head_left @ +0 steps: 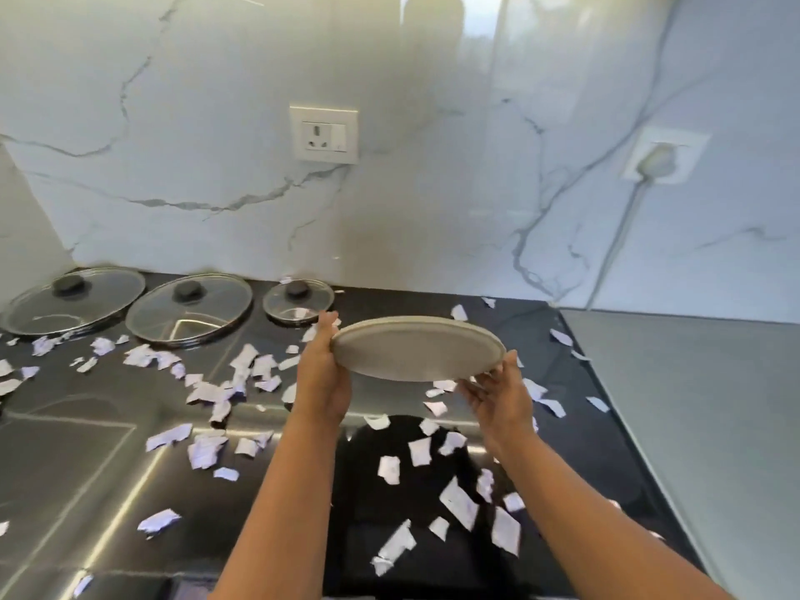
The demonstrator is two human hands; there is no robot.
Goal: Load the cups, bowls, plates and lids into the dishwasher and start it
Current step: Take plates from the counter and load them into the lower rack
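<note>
A pale grey round plate (417, 348) hangs tilted above the black counter (541, 339), its underside toward me. My left hand (322, 374) grips its left rim and my right hand (502, 398) holds its right rim from below. Three glass lids with black knobs lie on the counter at the back left: a large lid (73, 300), a middle lid (189, 306) and a small lid (298, 302). No dishwasher is in view.
Several torn paper scraps (203, 448) litter the counter and the steel sink drainboard (86, 448). A marble wall with a white socket (324, 134) stands behind. A second socket with a plugged cord (658, 160) is at right, above a grey surface (692, 404).
</note>
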